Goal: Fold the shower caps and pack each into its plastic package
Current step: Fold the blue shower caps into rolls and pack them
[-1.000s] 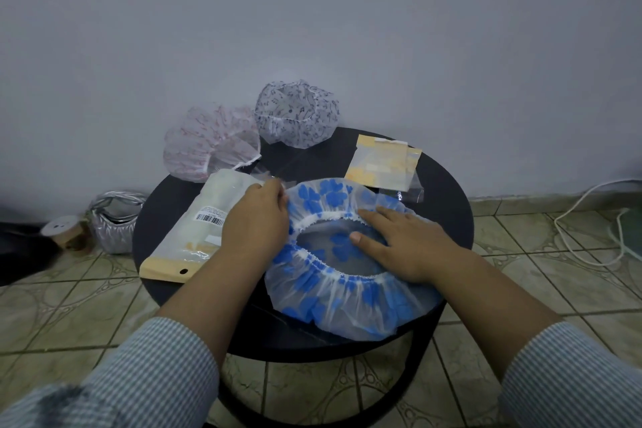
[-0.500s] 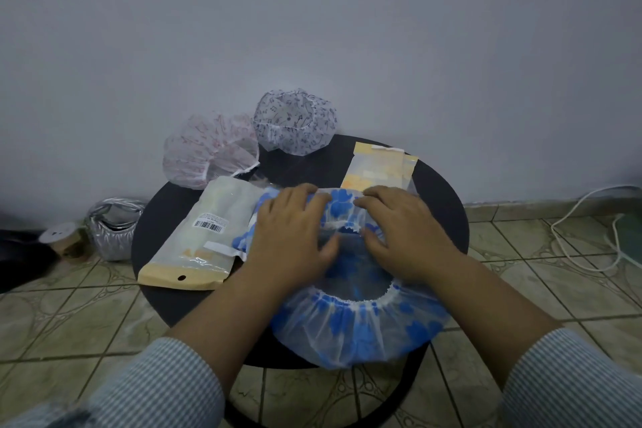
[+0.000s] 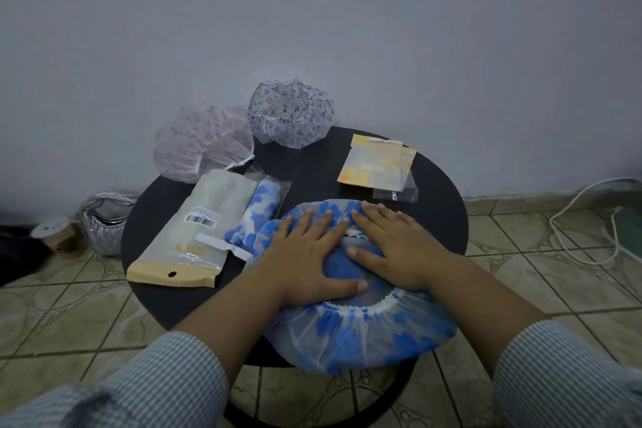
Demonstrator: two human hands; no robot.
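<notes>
Head view: since half a second ago, your left hand (image 3: 305, 254) and right hand (image 3: 392, 247) have spread flat, fingers straight, pressing the blue shower cap (image 3: 361, 334) down at the table's (image 3: 441, 205) near edge; neither grasps it. A blue-printed pack (image 3: 258, 215) now shows beside the long package (image 3: 198, 229). The cap's middle is hidden under your palms, its near rim overhanging.
</notes>
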